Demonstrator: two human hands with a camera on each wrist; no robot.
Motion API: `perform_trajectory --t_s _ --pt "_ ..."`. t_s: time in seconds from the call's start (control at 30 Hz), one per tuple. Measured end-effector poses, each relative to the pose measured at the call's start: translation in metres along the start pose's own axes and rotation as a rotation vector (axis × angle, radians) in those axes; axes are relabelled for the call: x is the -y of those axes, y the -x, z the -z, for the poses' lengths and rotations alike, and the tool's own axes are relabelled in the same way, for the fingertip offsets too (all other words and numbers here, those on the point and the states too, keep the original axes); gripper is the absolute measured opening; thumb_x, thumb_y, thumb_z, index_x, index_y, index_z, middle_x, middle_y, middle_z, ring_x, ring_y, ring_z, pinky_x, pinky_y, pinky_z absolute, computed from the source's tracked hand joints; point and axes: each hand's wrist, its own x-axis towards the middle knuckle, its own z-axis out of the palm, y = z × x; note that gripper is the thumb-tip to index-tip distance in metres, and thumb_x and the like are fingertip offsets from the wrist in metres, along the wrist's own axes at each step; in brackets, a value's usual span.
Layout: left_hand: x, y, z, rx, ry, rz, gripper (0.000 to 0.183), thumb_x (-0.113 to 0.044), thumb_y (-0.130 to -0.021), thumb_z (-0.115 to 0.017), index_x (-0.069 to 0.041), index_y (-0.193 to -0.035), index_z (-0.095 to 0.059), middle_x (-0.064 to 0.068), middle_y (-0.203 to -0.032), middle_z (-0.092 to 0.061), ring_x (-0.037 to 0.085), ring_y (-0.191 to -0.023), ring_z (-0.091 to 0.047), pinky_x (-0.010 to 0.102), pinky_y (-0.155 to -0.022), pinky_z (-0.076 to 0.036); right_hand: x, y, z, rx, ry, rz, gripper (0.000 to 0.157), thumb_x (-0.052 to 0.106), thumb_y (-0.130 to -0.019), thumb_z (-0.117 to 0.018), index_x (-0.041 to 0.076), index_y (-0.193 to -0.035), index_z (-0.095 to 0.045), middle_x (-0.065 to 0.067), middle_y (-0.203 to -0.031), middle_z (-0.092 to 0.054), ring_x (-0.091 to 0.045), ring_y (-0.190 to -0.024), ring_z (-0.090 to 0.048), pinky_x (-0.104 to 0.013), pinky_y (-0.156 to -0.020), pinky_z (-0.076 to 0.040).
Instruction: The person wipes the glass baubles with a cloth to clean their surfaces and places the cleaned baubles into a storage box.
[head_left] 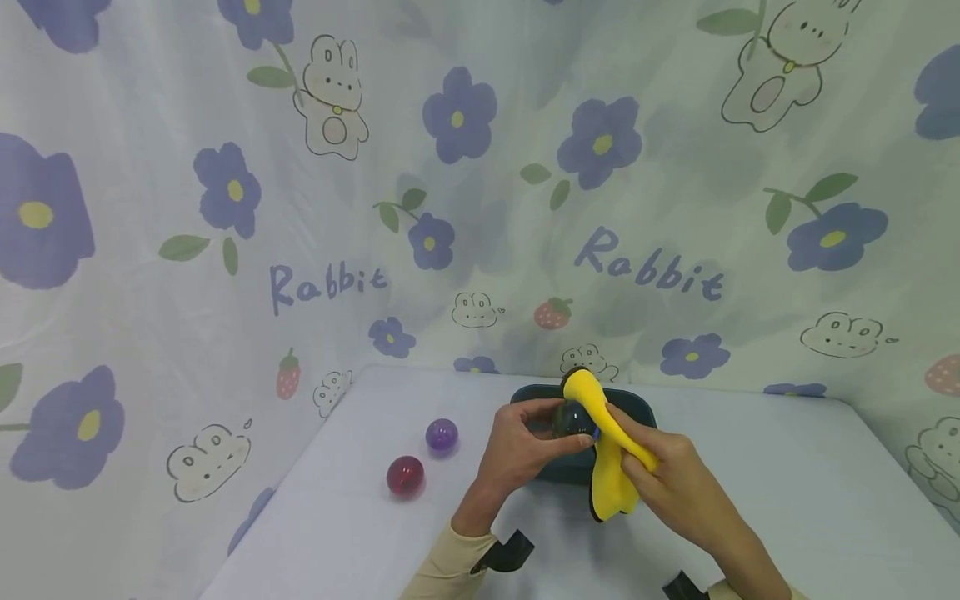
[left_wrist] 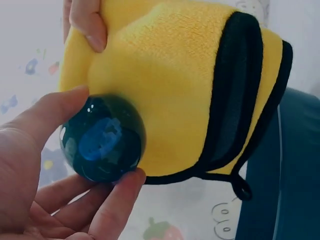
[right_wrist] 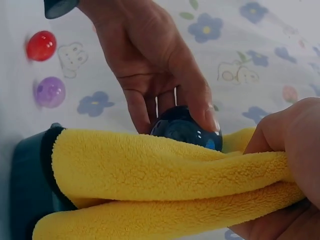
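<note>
A dark teal, glossy see-through ball [left_wrist: 102, 140] is held by my left hand [head_left: 517, 442], thumb on one side and fingertips on the other. My right hand [head_left: 678, 479] grips a folded yellow cloth [head_left: 615, 475] with black edging and a small hanging loop. In the left wrist view the cloth lies against the far side of the ball. From the right wrist, the cloth [right_wrist: 165, 170] hides the ball's lower part, and the left hand's fingers reach around the ball from above. Both hands are over a dark teal container [head_left: 562, 473].
To the left on the white table [head_left: 322, 533] sit a red ball [head_left: 405, 477] and a smaller-looking purple ball [head_left: 442, 436]. Behind the table hangs a curtain [head_left: 510, 225] printed with flowers and rabbits. Each wrist wears a black band.
</note>
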Motion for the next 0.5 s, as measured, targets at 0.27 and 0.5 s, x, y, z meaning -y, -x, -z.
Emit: perform_trajectory --t_s 0.27,0.5 --pt "0.0 0.002 -0.005 0.04 -0.073 -0.04 0.044 -0.028 -0.081 -0.09 -0.016 -0.121 -0.077 0.001 -0.117 -0.078 0.01 -0.1 -0.075 0.026 -0.085 -0.064 -0.004 0.0 -0.005 -0.022 0.068 0.101 0.065 -0.018 -0.086 -0.063 0.001 -0.147 -0.055 -0.021 -0.137 -0.068 -0.004 -0.082 -0.058 -0.017 -0.062 -0.053" --pt "-0.002 0.004 -0.01 0.093 -0.082 -0.081 0.039 -0.027 -0.08 -0.091 -0.022 -0.116 -0.078 -0.003 -0.111 -0.079 0.006 -0.097 -0.073 0.025 -0.083 -0.063 -0.012 -0.001 -0.005 -0.016 0.113 0.175 0.069 -0.02 -0.085 -0.062 0.002 -0.15 -0.052 -0.021 -0.143 -0.063 -0.009 -0.087 -0.059 -0.016 -0.065 -0.051"
